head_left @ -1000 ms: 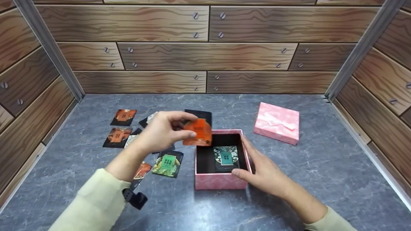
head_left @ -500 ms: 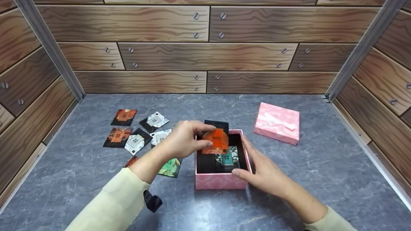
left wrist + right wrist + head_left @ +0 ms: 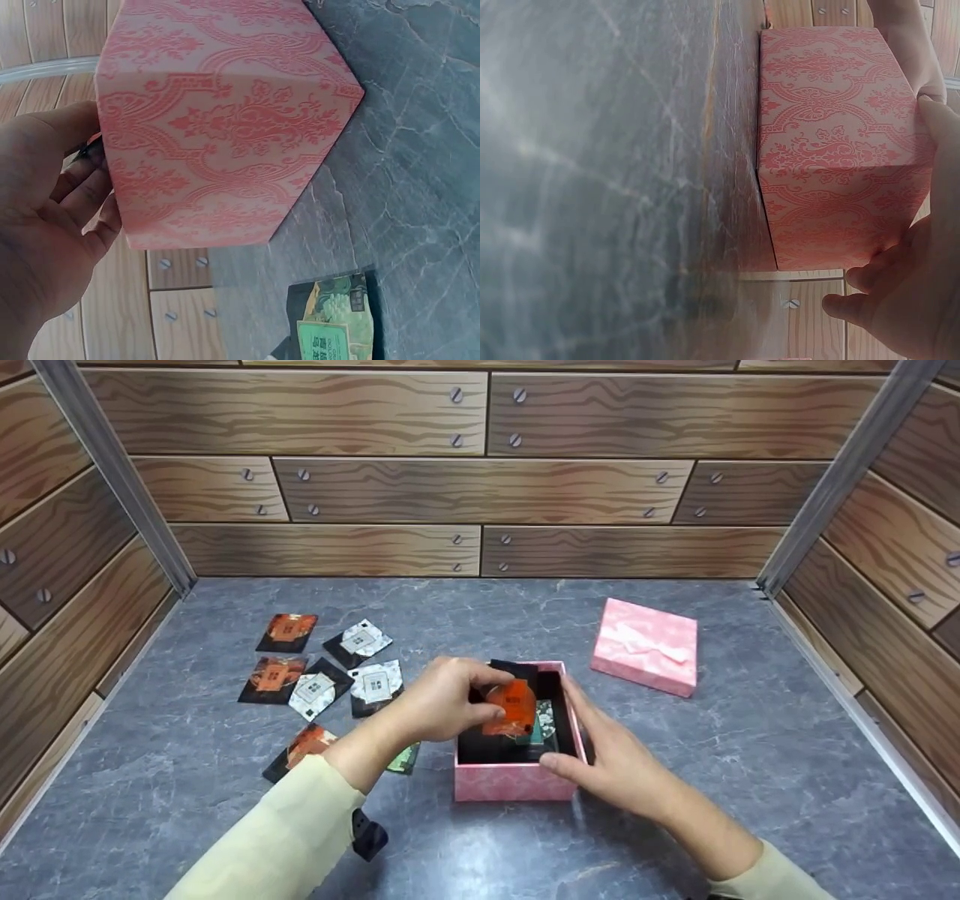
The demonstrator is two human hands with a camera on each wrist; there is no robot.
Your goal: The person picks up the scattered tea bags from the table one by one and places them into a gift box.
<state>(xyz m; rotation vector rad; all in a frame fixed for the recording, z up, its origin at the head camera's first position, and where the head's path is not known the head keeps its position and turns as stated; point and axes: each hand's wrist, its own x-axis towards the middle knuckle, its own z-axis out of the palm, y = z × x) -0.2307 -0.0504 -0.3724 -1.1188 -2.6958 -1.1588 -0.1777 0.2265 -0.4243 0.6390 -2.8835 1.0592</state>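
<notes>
My left hand (image 3: 450, 699) pinches an orange-and-black tea bag sachet (image 3: 513, 709) between thumb and fingers, tilted, partly inside the open pink box (image 3: 517, 783). Beneath it a teal-labelled sachet (image 3: 547, 721) lies on the box's black floor, partly covered. My right hand (image 3: 619, 761) rests against the box's right wall, fingers extended along the outside and thumb at the front rim. In the right wrist view, some fingers of this hand (image 3: 907, 304) touch the patterned wall while others hang loosely. The left wrist view has the box wall hiding the left fingertips.
Several sachets lie left of the box: orange ones (image 3: 287, 632), white ones (image 3: 376, 685) and a green one (image 3: 330, 322), mostly behind my left forearm in the head view. A pink lid with a bow (image 3: 645, 646) lies back right. Wood-patterned walls (image 3: 480, 491) enclose the grey marbled table.
My left hand has carried the orange sachet rightward and down, from beside the box's back left corner to within its opening. My right hand stays at the box.
</notes>
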